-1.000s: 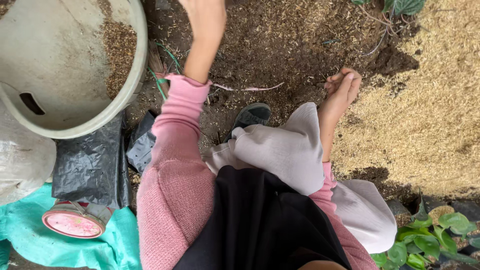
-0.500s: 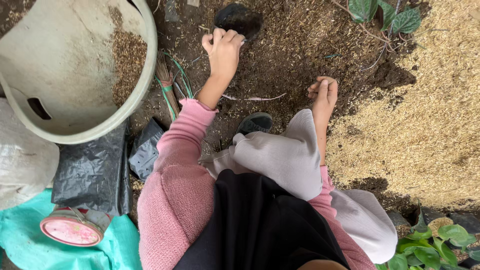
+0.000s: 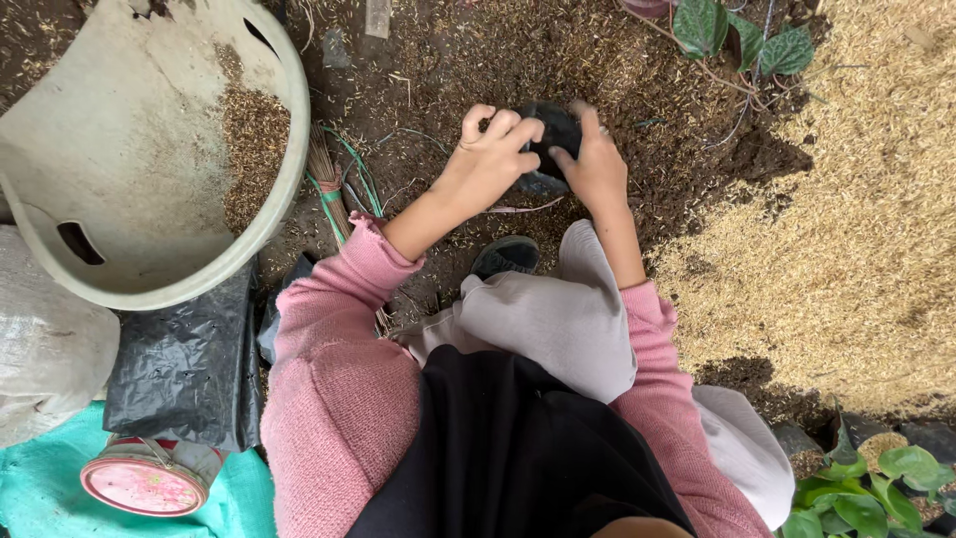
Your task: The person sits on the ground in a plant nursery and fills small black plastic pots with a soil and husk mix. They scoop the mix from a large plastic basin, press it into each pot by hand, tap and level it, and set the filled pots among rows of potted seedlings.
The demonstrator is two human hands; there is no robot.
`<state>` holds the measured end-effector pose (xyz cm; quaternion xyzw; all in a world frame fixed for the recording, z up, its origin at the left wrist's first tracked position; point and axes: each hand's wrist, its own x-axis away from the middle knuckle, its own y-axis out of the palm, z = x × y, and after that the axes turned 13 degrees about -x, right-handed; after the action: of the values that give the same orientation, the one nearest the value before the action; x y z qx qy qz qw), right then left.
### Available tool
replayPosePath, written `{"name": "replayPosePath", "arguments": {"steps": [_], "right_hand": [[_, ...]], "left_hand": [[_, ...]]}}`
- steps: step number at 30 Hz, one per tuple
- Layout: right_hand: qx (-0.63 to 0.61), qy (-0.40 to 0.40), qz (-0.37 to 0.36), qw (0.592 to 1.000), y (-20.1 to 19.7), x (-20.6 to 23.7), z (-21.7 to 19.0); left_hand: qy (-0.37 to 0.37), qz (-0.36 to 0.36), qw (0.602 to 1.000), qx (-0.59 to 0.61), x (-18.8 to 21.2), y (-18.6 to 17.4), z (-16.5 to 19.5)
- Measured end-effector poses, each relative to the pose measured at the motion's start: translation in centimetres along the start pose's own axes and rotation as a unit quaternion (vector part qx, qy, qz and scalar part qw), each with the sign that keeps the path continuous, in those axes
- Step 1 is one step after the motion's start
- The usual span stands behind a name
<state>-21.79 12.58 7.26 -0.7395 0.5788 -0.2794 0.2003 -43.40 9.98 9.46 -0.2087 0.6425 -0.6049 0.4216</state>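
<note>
Grip: right hand [image 3: 597,169] has joined left hand [image 3: 490,164] | both on black pot [image 3: 551,134]

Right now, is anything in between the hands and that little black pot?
No. Both hands are already on the black pot: the left hand grips its left side and the right hand its right side. Nothing visible sits between them, only soil underneath.
</note>
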Motion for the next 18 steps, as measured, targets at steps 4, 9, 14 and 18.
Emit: {"name": "replayPosePath", "arguments": {"steps": [4,9,14,18], "right_hand": [[0.021,0.052,0.082,0.995,0.5,0.4,1.7],[-0.062,0.017,0.113,0.992,-0.2,1.3,3.8],[-0.101,0.042,0.057,0.992,-0.2,1.3,4.3],[-0.137,0.058,0.046,0.988,0.6,1.4,4.4]], "left_hand": [[0.023,-0.010,1.000,-0.013,0.1,-1.0,0.3],[0.020,-0.037,0.999,-0.013,0.0,-1.5,0.8],[-0.001,-0.080,0.997,-0.005,-0.6,-1.1,-0.4],[-0.009,-0.052,0.995,0.083,-0.5,-0.8,-1.9]]}}
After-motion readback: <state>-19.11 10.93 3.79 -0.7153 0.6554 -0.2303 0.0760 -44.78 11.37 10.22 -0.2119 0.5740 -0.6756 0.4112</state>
